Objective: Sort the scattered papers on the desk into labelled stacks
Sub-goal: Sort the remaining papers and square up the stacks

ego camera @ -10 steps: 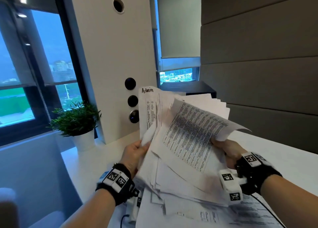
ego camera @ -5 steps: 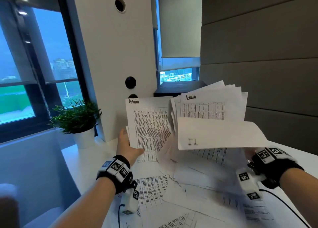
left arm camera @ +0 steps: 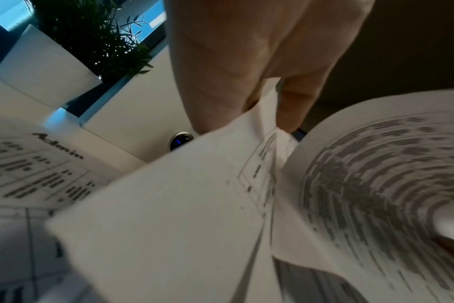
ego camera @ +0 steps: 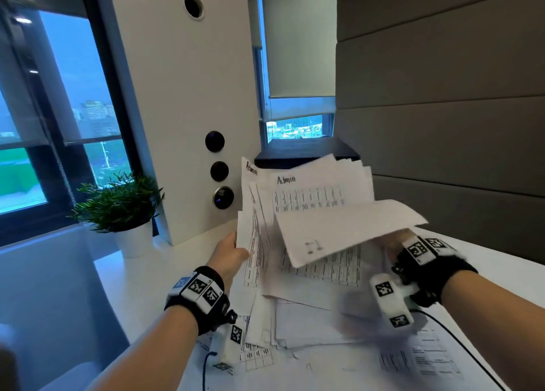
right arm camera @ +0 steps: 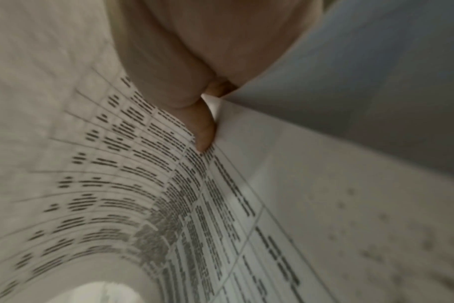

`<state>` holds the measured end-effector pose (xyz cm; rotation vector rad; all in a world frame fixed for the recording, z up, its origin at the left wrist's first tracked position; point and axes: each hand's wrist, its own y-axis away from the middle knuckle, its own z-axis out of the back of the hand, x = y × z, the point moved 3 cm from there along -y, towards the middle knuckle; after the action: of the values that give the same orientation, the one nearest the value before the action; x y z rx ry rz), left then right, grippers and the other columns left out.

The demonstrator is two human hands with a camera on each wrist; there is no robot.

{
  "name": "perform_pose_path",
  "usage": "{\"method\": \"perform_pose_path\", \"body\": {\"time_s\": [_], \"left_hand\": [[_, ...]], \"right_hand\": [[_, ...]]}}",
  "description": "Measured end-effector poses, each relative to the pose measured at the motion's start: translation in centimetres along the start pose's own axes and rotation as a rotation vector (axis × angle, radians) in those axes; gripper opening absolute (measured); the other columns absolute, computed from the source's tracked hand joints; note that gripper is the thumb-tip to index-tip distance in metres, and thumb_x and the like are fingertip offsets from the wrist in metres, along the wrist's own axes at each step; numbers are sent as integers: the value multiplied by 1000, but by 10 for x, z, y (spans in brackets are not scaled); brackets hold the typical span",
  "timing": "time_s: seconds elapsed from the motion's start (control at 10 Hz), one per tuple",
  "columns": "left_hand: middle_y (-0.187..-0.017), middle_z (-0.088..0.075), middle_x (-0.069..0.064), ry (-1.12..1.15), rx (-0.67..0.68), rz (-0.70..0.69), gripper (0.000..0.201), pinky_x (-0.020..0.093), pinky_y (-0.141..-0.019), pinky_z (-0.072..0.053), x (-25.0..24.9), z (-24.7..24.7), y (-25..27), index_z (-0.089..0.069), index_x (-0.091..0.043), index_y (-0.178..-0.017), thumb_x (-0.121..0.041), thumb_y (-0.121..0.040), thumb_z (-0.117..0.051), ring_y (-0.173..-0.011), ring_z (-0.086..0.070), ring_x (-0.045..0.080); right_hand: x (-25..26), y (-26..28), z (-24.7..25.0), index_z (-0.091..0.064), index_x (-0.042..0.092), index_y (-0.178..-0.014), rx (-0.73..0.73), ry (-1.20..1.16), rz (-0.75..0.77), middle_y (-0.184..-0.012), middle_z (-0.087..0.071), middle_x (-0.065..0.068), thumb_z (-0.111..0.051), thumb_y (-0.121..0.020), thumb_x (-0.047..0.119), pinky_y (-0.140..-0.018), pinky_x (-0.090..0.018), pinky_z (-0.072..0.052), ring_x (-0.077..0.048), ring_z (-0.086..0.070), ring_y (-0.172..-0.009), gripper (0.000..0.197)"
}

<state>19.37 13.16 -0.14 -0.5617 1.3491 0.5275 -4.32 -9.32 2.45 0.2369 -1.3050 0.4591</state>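
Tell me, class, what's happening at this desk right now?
A person is going through printed papers above a white desk. The left hand pinches one sheet by its edge, headed "Admin" in handwriting. The right hand grips a fanned bundle, whose front page also reads "Admin", with one sheet folded over in front. More papers lie loose on the desk beneath. No finished stacks show yet.
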Motion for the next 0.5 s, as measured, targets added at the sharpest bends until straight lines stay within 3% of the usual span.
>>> {"method": "perform_pose_path", "body": {"time_s": [0.1,0.2,0.3,0.4,0.5], "left_hand": [[-112,-69,5,73,67,14,46,49,-97,-46,6,-4,-1,-59,-16,-120,-13,-77,-74,-109,-62,26],[-109,-71,0,23,87,19,53,43,-97,-47,12,-6,-4,-62,-20,-114,-15,-67,-85,-106,-64,20],[-106,-72,4,79,88,96,57,50,-98,-46,18,-10,-6,-65,-18,-110,-15,-59,-89,-104,-66,25],[-112,-70,5,154,6,123,77,51,-102,-42,27,-12,-10,-61,-16,-120,-25,-50,-94,-111,-62,26],[-122,-64,2,131,-22,95,92,43,-107,-34,22,-15,-6,-54,-16,-129,-34,-48,-94,-119,-54,22]], "right_hand": [[-36,-30,-17,-64,4,-112,-21,-21,-136,-112,-67,-12,-76,-78,16,-94,-45,-52,-30,-65,-100,39],[-21,-13,-25,-68,2,-103,-22,-14,-125,-99,-72,-14,-76,-78,11,-87,-47,-56,-30,-69,-89,27],[-17,-7,-25,-69,8,-100,22,-53,-54,-93,-73,-13,-72,-82,12,-85,-48,-56,-31,-70,-85,19],[-3,9,-24,-67,12,-89,108,-99,65,-88,-71,-12,-70,-85,14,-80,-41,-56,-30,-66,-83,6],[10,23,-20,-65,15,-85,96,-182,106,-87,-72,-9,-65,-87,4,-63,-27,-54,-19,-67,-70,11]]}}
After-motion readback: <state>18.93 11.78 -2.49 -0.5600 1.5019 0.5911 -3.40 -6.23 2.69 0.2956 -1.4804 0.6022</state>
